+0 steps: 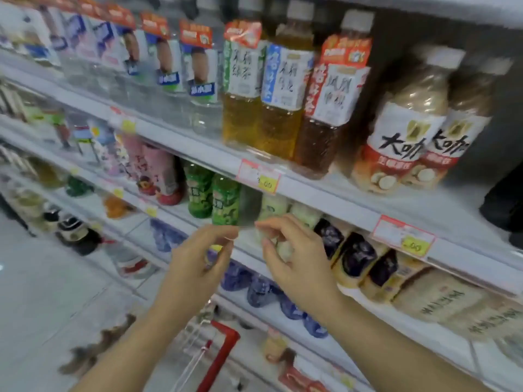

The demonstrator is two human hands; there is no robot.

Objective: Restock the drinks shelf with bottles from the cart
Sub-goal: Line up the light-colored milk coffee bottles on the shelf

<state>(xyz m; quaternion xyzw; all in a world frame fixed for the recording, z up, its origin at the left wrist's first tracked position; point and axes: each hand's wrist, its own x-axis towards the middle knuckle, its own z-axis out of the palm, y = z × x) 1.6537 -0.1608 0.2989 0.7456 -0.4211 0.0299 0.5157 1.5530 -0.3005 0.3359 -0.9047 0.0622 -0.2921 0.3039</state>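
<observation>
**Both hands up at the second shelf row**

The left hand (198, 267) and right hand (297, 258) are raised side by side, close together but apart, in front of the white metal drinks shelf (325, 193). The left hand's fingers are curled, with the thumb and forefinger drawn together at the tip. The blur hides whether they pinch anything. The right hand's fingers (271, 236) are also curled inward, in front of the pale cream bottles (273, 207) on the second row. I cannot tell whether they touch or hold one.

Just left of those bottles is a dark gap in the row, then the green plastic bottles (225, 205). To the right stand dark purple-labelled bottles (356, 256).

On the row above are tall amber tea bottles with white paper labels (283, 108), with clear water bottles (203, 89) to their left. A red-and-yellow price tag (259, 176) is clipped to that row's front rail.

The red-handled wire cart (226, 343) sits low between the forearms, close to the shelf base. Its contents are too blurred to make out.
</observation>
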